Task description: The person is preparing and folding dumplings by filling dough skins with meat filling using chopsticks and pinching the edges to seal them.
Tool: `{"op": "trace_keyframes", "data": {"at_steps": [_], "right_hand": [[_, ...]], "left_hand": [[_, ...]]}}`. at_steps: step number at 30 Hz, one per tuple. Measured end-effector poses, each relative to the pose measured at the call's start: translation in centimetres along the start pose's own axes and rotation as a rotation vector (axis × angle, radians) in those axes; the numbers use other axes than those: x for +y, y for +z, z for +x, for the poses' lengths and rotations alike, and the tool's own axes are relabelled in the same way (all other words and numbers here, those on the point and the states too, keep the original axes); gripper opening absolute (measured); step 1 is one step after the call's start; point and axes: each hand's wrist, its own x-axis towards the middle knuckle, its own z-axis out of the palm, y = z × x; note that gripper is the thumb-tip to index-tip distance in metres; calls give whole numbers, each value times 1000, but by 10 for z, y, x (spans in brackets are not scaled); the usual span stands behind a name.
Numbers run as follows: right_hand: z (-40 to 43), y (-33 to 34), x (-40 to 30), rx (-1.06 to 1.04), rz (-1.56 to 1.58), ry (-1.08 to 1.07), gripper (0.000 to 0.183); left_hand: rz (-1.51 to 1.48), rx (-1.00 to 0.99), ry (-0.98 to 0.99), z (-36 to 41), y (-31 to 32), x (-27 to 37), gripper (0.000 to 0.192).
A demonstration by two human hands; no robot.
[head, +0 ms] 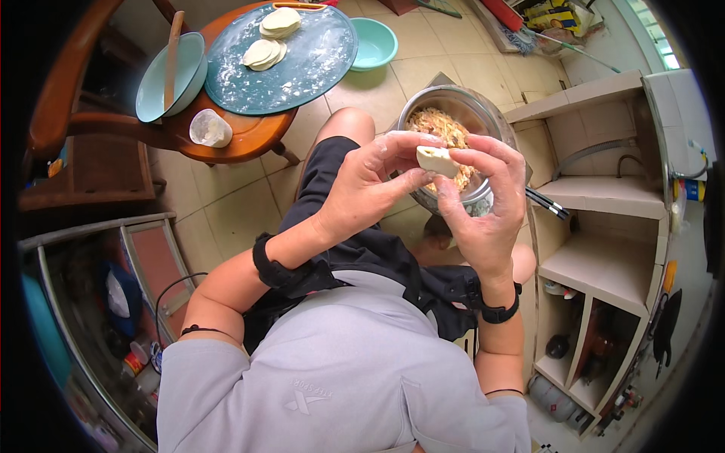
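A folded dough wrapper (437, 161) is pinched between the fingertips of my left hand (368, 184) and my right hand (490, 198), its edge facing up. Right below it, a metal bowl (410, 116) holds chopped filling (442, 125), partly hidden by my fingers. Two stacks of round dough wrappers, a farther one (281, 21) and a nearer one (264, 54), lie on a floured round green board (317, 51). Dark chopsticks (547, 203) stick out at the bowl's right side.
On the wooden chair (243, 136) stand a light-blue bowl (190, 73) with a wooden rolling pin (173, 62) across it and a plastic cup of flour (210, 128). A turquoise basin (374, 42) is beyond the board. Tiled shelves (600, 192) rise at the right.
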Motion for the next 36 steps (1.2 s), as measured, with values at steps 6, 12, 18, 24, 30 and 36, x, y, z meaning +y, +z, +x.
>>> {"op": "trace_keyframes", "data": {"at_steps": [6,12,18,24,30,36], "right_hand": [[4,0,-8,-19,-102,-54,28],[3,-2,-9,-21,-102,-72,25],[2,-2,-9,-20,-81,-64,21],[0,-1,-9,2,-52,-53,17],[-1,2,-6,34,32,-27,32],[-12,-4,4,-48,258,193,40]], "left_hand": [[94,-64,50,-5,3,-1,31],[95,-103,26,-8,6,3,33],[110,-61,58,-9,11,2,32],[151,-12,113,-11,16,-1,31],[-24,3,-31,-9,17,6,30],[-154,42,-92,-4,13,11,32]]}}
